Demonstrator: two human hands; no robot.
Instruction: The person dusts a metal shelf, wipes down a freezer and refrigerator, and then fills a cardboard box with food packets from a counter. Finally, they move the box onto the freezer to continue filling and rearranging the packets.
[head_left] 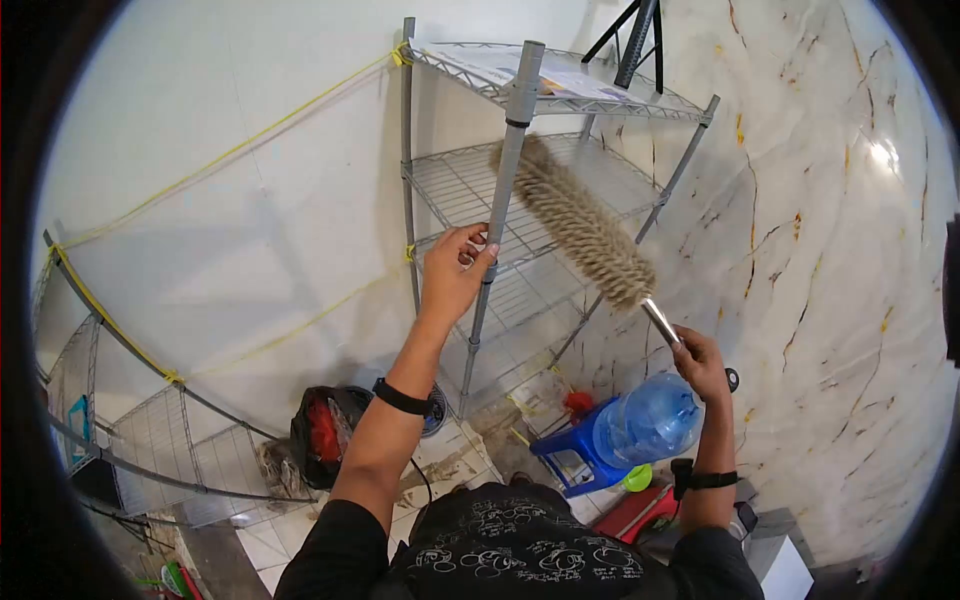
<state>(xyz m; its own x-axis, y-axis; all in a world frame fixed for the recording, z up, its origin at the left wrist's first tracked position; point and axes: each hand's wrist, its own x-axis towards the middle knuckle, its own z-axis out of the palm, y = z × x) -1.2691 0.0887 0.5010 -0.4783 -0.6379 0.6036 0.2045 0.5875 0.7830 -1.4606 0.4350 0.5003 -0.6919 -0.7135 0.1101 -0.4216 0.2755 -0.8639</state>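
Observation:
A metal handle is wrapped in the fingers of my right hand [703, 366], and the fluffy beige duster [590, 230] on it slants up and left. Its far end passes behind the grey front post [512, 160] of a wire shelf rack [545, 240], at the level of the middle shelves. My left hand [456, 270] is closed at that same post, with thumb and curled fingers against its side, just by a shelf corner.
Papers [500, 72] and a black tripod [635, 45] stand on the top shelf. Below right, a large water bottle [650, 422] lies on a blue stool [572, 450]. A black bag [322, 430] sits on the floor. Yellow string [230, 160] runs to another rack [150, 440] at left.

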